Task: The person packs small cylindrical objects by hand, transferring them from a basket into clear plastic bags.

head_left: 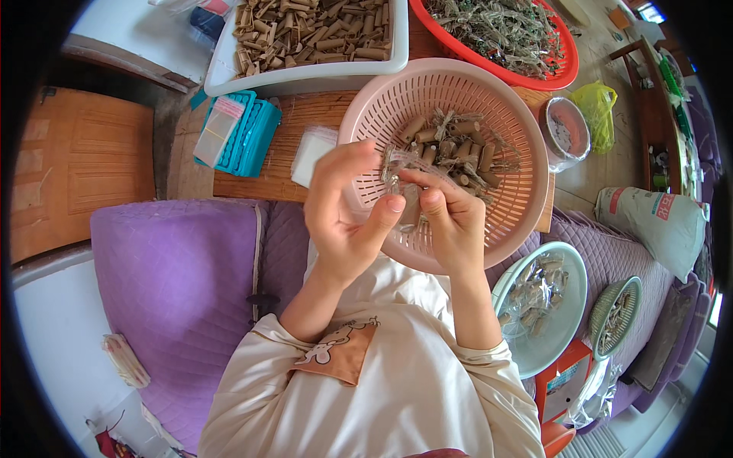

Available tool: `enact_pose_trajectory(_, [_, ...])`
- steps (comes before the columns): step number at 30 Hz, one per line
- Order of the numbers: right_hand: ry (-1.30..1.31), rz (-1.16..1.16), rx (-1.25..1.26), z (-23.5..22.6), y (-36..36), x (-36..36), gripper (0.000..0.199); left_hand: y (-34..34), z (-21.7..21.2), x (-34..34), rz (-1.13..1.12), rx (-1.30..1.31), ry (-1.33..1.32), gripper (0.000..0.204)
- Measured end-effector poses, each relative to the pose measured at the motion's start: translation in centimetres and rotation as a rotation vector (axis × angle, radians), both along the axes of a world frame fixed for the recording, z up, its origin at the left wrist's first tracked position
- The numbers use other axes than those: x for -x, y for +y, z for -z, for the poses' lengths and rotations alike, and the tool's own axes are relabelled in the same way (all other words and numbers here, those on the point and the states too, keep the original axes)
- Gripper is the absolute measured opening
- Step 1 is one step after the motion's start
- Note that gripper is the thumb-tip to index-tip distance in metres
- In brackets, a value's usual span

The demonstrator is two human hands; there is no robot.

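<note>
Above the near-left part of the pink slotted basket (527, 137), both hands are close together around a small clear plastic bag (410, 210) with a brownish piece inside. My right hand (458, 225) pinches the bag at its right side, thumb and forefinger bent. My left hand (336, 206) has its thumb and forefinger apart, the thumb tip beside the bag; I cannot tell whether it touches. Beneath the hands, the basket holds several short brown tubes (462, 149) with dry, stringy plant bundles among them.
A white tub (305, 82) of brown tubes and a red basket (569, 65) of dry plant bundles stand at the back. Left are teal trays (259, 137) and a stack of clear bags (313, 153). A pale green basin (576, 305) of filled bags sits right.
</note>
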State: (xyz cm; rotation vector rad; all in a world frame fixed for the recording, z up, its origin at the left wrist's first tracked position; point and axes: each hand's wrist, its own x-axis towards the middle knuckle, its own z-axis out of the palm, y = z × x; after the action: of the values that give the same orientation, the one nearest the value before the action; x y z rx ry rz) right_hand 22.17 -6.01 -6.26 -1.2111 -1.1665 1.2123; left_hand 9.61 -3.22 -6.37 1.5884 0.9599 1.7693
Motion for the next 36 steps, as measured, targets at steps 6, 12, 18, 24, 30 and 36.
enact_pose_trajectory(6, [-0.161,-0.265,0.072,-1.5,-0.2,-1.0,0.023,0.2,-1.9,1.8,-0.093,-0.355,0.806,0.017])
enact_pose_trajectory(12, [-0.407,-0.373,-0.088,-1.7,-0.3,-1.6,0.006,0.3,-2.1,2.0,0.126,-0.274,0.968,0.019])
enact_pose_trajectory(18, [-0.461,-0.275,-0.027,-3.1,-0.4,-0.7,0.005,0.7,-0.8,1.6,0.125,0.049,0.507,0.009])
enact_pose_trajectory(24, [0.099,-0.132,0.165,-2.0,-0.5,-1.7,0.026,3.2,0.6,6.5,-0.175,0.229,-0.088,0.009])
enact_pose_trajectory(30, [0.32,-0.165,0.265,-1.6,0.0,-2.2,0.026,0.0,-1.7,3.1,-0.068,-0.055,0.43,0.015])
enact_pose_trajectory(36, [0.049,-0.136,0.113,-2.7,-0.6,-0.9,0.024,0.0,-2.6,1.5,-0.093,-0.434,0.722,0.02])
